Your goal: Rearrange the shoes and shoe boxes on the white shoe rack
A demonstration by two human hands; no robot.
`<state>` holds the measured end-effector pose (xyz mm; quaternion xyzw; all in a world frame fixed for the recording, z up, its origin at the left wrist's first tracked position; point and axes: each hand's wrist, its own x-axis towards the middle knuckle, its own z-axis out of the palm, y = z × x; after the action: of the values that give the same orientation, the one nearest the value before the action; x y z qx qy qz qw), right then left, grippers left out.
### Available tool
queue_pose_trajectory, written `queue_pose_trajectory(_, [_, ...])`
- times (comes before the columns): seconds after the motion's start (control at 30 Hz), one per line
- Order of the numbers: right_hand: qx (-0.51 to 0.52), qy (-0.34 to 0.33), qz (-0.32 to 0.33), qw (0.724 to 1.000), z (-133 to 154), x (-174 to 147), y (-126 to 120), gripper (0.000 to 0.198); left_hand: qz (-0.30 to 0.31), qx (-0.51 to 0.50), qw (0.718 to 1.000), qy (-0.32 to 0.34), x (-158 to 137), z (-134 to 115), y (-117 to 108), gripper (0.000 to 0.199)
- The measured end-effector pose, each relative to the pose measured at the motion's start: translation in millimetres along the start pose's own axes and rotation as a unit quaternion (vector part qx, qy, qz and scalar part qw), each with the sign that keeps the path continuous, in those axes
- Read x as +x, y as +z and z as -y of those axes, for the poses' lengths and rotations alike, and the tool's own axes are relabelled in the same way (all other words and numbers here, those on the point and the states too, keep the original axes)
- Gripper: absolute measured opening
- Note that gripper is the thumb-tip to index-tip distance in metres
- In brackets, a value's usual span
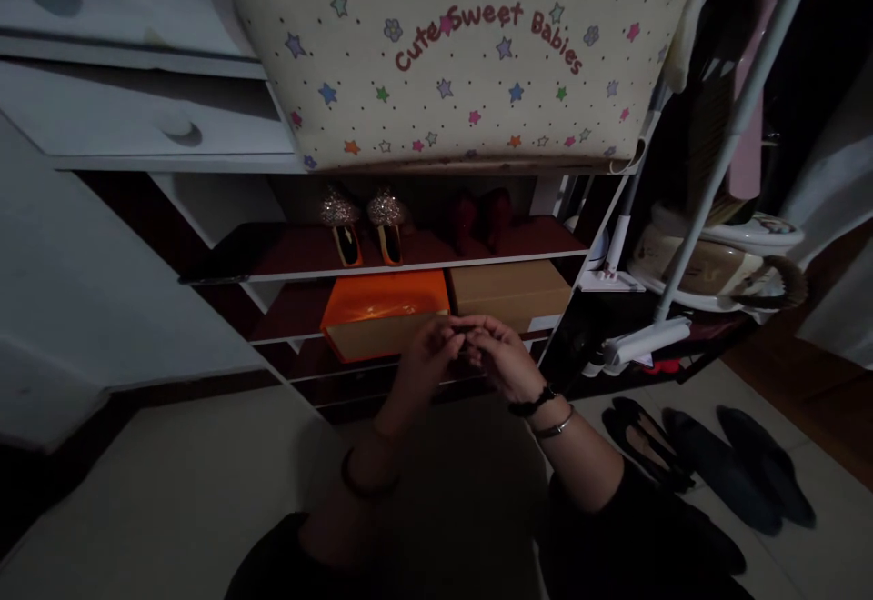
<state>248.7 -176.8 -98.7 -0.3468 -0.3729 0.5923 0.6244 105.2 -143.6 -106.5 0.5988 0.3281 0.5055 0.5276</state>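
Note:
My left hand (433, 350) and my right hand (501, 355) meet in front of the shoe rack, fingertips curled in and touching or nearly so. Both are closed in a pinch. Anything between the fingers is too small and dark to make out. Just behind them, on a lower shelf, sit an orange box (386, 295) and a brown cardboard box (511, 289). On the shelf above stand a pair of glittery gold heels (386, 218) and a pair of dark red shoes (496, 218). A dark bracelet and a metal bangle circle my right wrist; a dark band is on my left.
A cream star-print cloth bag (470, 91) overhangs the rack's top. At left is a white drawer (156, 118). At right lean a squeegee (647, 341) with a long pole and a pink brush (750, 109). Black flats (645, 441) and dark slip-on shoes (719, 468) lie on the tiled floor.

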Motion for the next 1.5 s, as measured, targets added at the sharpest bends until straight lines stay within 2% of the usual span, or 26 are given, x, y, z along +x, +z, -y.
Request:
queue_pose_trajectory(0.07, [0.043, -0.015, 0.034, 0.998, 16, -4, 10, 0.044, -0.006, -0.094, 0.996, 0.008, 2, -19, 0, 0.045])
queue_pose_trajectory(0.13, [0.070, -0.029, 0.080, 0.994, 34, -12, 18, 0.065, 0.007, -0.160, 0.987, 0.027, -2, -40, 0, 0.068])
queue_pose_trajectory(0.27, [0.069, -0.077, 0.185, 0.977, 62, -35, 23, 0.109, 0.100, -0.215, 0.969, 0.074, -23, -79, -3, 0.110])
queue_pose_trajectory(0.33, [0.067, -0.110, 0.235, 0.963, 67, -46, 22, 0.122, 0.174, -0.262, 0.943, 0.105, -35, -91, -5, 0.117])
queue_pose_trajectory(0.43, [0.065, -0.147, 0.291, 0.943, 67, -55, 18, 0.131, 0.274, -0.309, 0.899, 0.147, -49, -98, -9, 0.115])
queue_pose_trajectory(0.53, [0.046, -0.142, 0.311, 0.938, 61, -55, 15, 0.134, 0.316, -0.318, 0.880, 0.157, -53, -98, -13, 0.112])
queue_pose_trajectory(0.73, [0.056, -0.170, 0.335, 0.925, 57, -50, 16, 0.128, 0.281, -0.325, 0.891, 0.145, -53, -95, -15, 0.112])
queue_pose_trajectory(0.93, [0.075, -0.219, 0.357, 0.905, 61, -52, 17, 0.118, 0.298, -0.319, 0.887, 0.151, -54, -98, -13, 0.112])
queue_pose_trajectory(1.1, [0.065, -0.208, 0.355, 0.909, 63, -54, 16, 0.115, 0.268, -0.320, 0.899, 0.133, -57, -98, -13, 0.117])
queue_pose_trajectory(1.2, [0.062, -0.213, 0.354, 0.909, 65, -55, 16, 0.112, 0.261, -0.307, 0.906, 0.129, -58, -97, -14, 0.114])
queue_pose_trajectory(1.27, [0.063, -0.216, 0.354, 0.908, 66, -55, 16, 0.106, 0.254, -0.304, 0.910, 0.124, -58, -97, -12, 0.103])
queue_pose_trajectory(1.33, [0.064, -0.209, 0.348, 0.912, 65, -54, 15, 0.090, 0.250, -0.311, 0.910, 0.110, -56, -97, -9, 0.083])
queue_pose_trajectory(1.37, [0.062, -0.203, 0.336, 0.918, 64, -52, 15, 0.075, 0.248, -0.313, 0.911, 0.101, -54, -95, -7, 0.065])
queue_pose_trajectory(1.43, [0.038, -0.188, 0.286, 0.939, 58, -49, 13, 0.028, 0.229, -0.299, 0.924, 0.069, -50, -87, -1, 0.019])
queue_pose_trajectory(1.47, [0.012, -0.182, 0.248, 0.951, 53, -47, 12, 0.012, 0.212, -0.281, 0.935, 0.046, -48, -80, 2, 0.018])
queue_pose_trajectory(1.5, [-0.027, -0.177, 0.206, 0.962, 48, -44, 11, 0.027, 0.193, -0.257, 0.947, 0.020, -46, -71, 4, 0.033])
